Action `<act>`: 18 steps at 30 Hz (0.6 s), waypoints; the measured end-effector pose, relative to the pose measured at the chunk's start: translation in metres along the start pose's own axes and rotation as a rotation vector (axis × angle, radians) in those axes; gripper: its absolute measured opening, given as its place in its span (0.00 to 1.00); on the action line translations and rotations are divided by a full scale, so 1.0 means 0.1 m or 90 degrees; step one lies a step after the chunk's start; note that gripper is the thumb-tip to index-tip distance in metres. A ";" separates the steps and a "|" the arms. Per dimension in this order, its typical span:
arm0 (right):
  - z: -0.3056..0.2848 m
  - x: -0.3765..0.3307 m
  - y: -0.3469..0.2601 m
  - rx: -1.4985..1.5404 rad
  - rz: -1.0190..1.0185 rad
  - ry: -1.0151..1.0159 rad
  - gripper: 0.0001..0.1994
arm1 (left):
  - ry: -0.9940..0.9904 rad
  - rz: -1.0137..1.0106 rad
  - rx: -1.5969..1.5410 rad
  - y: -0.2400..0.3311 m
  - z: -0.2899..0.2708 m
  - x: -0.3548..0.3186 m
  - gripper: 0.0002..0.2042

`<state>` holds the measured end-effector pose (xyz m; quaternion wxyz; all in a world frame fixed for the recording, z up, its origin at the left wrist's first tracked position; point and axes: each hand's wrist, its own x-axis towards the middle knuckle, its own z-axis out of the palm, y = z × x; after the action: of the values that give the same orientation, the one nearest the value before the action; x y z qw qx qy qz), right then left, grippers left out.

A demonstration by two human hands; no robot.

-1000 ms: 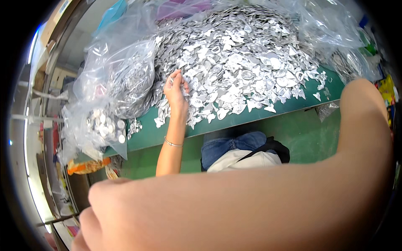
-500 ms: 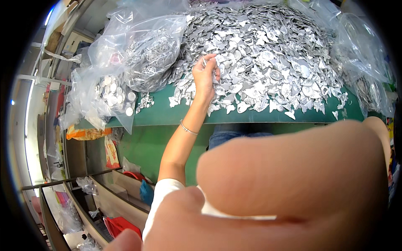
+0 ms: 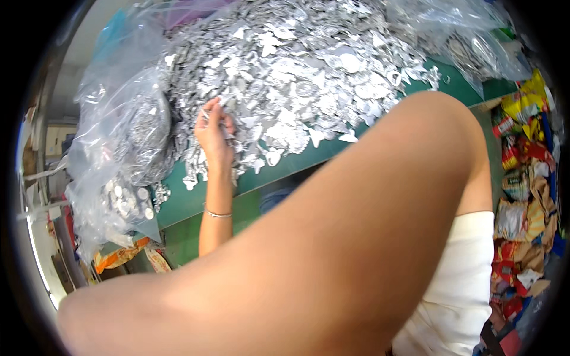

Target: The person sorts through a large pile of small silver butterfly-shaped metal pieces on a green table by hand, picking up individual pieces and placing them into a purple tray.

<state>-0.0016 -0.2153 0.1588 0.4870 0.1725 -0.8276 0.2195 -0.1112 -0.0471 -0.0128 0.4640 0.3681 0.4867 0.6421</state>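
Your left hand (image 3: 215, 137) pinches one silver piece (image 3: 206, 113) off the silver heap (image 3: 297, 65) by your fingertips. Right hand unseen. Next likely needs a clean lift.

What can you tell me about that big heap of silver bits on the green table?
The heap of silver pieces is a wide, loose mound of small, thin, shiny cutouts that look like metal or foil, in mixed shapes, some round, some winged or pointed. It covers most of the green table, spilling to its near edge. Clear plastic bags holding more pieces lie against its left side. The left hand rests on its near edge, fingers pinching into the pieces.
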 end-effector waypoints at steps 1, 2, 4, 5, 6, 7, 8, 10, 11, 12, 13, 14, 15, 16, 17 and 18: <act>0.01 0.03 0.02 -0.016 -0.006 0.010 0.02 | -0.008 0.003 0.001 0.02 0.04 0.00 0.09; -0.02 0.09 0.06 -0.010 -0.019 0.018 0.02 | 0.012 -0.012 -0.009 0.01 -0.04 -0.03 0.09; -0.04 0.15 0.13 -0.024 -0.035 0.027 0.02 | 0.017 -0.021 -0.002 0.03 -0.04 -0.06 0.10; -0.07 0.15 0.16 -0.040 -0.041 0.022 0.02 | 0.030 -0.015 0.015 0.05 0.02 -0.07 0.11; -0.11 0.14 0.18 -0.050 -0.041 0.013 0.02 | 0.028 -0.028 0.015 0.06 0.09 -0.09 0.11; -0.15 0.12 0.17 -0.049 -0.055 -0.006 0.02 | 0.044 -0.029 0.018 0.13 0.09 -0.15 0.11; -0.22 0.03 0.23 -0.054 -0.052 -0.052 0.02 | 0.032 -0.038 0.015 0.12 0.09 -0.15 0.11; -0.43 -0.35 0.40 -0.042 -0.002 -0.225 0.06 | 0.046 -0.060 0.017 0.09 0.08 -0.19 0.11; -0.58 -0.57 0.50 -0.052 0.050 -0.324 0.09 | 0.038 -0.081 -0.002 0.12 0.14 -0.20 0.11; -0.70 -0.83 0.63 -0.064 0.127 -0.297 0.09 | 0.004 -0.101 -0.014 0.11 0.20 -0.20 0.11; -0.96 -0.93 0.71 -0.043 0.264 -0.412 0.08 | -0.011 -0.114 -0.026 0.14 0.19 -0.25 0.10; -1.11 -1.16 0.77 -0.041 0.363 -0.359 0.10 | -0.032 -0.134 -0.060 0.16 0.25 -0.28 0.10; -1.21 -1.33 0.80 -0.036 0.404 -0.245 0.13 | -0.041 -0.154 -0.090 0.20 0.28 -0.36 0.10; -1.31 -1.28 0.71 0.136 0.612 -0.094 0.13 | -0.054 -0.170 -0.099 0.23 0.29 -0.43 0.10; -1.42 -1.26 0.62 0.336 0.729 0.057 0.14 | -0.059 -0.188 -0.107 0.24 0.27 -0.52 0.10; -1.44 -1.21 0.54 0.465 0.717 0.202 0.19 | -0.057 -0.210 -0.114 0.21 0.28 -0.60 0.10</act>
<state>0.1333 -0.0847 0.1040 0.3249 -0.1651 -0.5828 0.7263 -0.0723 -0.0987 0.0129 0.6151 0.2688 0.4599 0.5812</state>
